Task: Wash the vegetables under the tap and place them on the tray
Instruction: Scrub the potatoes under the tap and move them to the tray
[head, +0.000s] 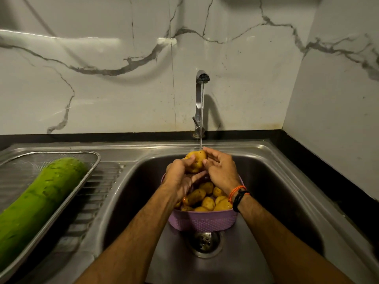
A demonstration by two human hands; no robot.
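Head view, looking down into a stainless steel sink (287, 160) set against a white marble-patterned wall (102, 78). A chrome tap (200, 95) stands at the back of the sink, and a thin stream of water (201, 119) runs from its spout straight down onto a yellow potato (194, 161). Both hands hold this potato between them, above the basin. The left hand (181, 175) cups it from the left and below, its fingers (196, 177) curled round the underside. The right hand (220, 171) presses against its right side, thumb and fingertips bent onto the skin. The right wrist wears an orange thread and a black band (239, 196).

Directly under the hands, a lilac plastic basket (203, 221) with a woven pattern sits in the basin, holding more potatoes (205, 200) piled together. The basket stands just behind the round metal drain (205, 241).

To the left, on the ribbed draining board (96, 189) of the sink, lies a shallow metal tray (93, 158) with a mesh base. A long green bottle gourd (34, 199), wet with droplets, rests diagonally in the tray. A black desk (320, 171) edge borders the sink at the back and right.
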